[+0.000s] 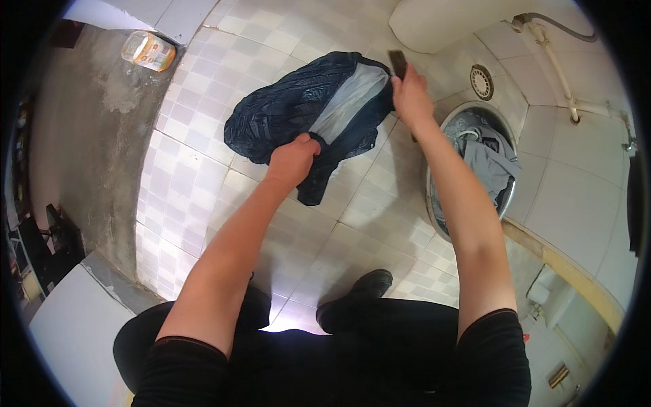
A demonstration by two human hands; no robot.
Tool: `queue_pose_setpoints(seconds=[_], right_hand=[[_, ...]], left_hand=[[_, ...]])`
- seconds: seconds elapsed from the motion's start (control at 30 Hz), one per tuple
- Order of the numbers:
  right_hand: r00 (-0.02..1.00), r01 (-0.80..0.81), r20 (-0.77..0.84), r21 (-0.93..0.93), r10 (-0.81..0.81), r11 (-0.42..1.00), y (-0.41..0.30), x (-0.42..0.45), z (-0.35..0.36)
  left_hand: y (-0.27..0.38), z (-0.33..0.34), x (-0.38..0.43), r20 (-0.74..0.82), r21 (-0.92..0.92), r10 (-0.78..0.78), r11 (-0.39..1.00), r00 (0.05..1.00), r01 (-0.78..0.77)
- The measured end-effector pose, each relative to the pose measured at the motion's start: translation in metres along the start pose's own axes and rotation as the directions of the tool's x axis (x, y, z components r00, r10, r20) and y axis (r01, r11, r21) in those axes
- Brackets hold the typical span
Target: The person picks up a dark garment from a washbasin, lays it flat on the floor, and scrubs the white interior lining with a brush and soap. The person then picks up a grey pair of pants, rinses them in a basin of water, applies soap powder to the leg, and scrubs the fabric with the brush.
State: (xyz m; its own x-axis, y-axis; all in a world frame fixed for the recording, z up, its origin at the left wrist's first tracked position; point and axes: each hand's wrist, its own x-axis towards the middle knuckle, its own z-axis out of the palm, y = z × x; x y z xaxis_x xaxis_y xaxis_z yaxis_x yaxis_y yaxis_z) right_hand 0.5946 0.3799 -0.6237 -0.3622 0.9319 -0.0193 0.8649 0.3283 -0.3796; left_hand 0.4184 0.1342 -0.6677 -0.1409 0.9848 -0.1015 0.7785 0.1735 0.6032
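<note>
A wet dark navy garment (285, 107) with a pale whitish inner panel (351, 102) lies spread on the tiled floor. My left hand (294, 157) grips its dark edge at the lower end of the pale panel. My right hand (413, 96) holds a brown brush (397, 63), probably a scrubbing brush, at the garment's right end; its bristles are not clearly seen. To the right of the garment, partly behind my right forearm, stands an oval metal basin (510, 203) with grey clothing (488, 163) and water in it.
A round floor drain (481, 82) lies beyond the basin, near the tiled wall and a white pipe (559, 71). A pale rounded fixture (432, 25) stands at the top. A plastic container (149, 51) sits at upper left. My dark shoe (374, 283) is below the garment.
</note>
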Motion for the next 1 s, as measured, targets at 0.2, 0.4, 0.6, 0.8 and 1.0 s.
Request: queue_pose_setpoints(seconds=[0.2, 0.4, 0.6, 0.8, 1.0], right_hand=[[0.994, 0.040, -0.105, 0.616, 0.032, 0.787, 0.039, -0.038, -0.066], [0.853, -0.523, 0.263, 0.431, 0.452, 0.736, 0.158, -0.123, -0.068], [0.994, -0.092, 0.043, -0.202, 0.103, 0.975, 0.168, -0.127, -0.018], [0.677, -0.671, 0.549, 0.734, 0.490, 0.105, 0.170, -0.098, -0.036], [0.988, -0.019, 0.133, 0.598, -0.076, 0.802, 0.017, -0.086, -0.034]], left_hand=[[-0.002, 0.003, -0.003, 0.010, 0.014, -0.064, 0.998, 0.998, 0.063], [0.001, 0.001, 0.001, 0.010, 0.001, -0.015, 1.000, 1.000, 0.015], [-0.002, -0.004, -0.003, -0.026, -0.002, -0.025, 1.000, 0.999, 0.025], [0.001, -0.002, -0.002, -0.029, -0.047, -0.064, 0.997, 0.998, 0.063], [0.000, -0.001, -0.003, 0.021, 0.018, -0.047, 0.999, 0.999, 0.046]])
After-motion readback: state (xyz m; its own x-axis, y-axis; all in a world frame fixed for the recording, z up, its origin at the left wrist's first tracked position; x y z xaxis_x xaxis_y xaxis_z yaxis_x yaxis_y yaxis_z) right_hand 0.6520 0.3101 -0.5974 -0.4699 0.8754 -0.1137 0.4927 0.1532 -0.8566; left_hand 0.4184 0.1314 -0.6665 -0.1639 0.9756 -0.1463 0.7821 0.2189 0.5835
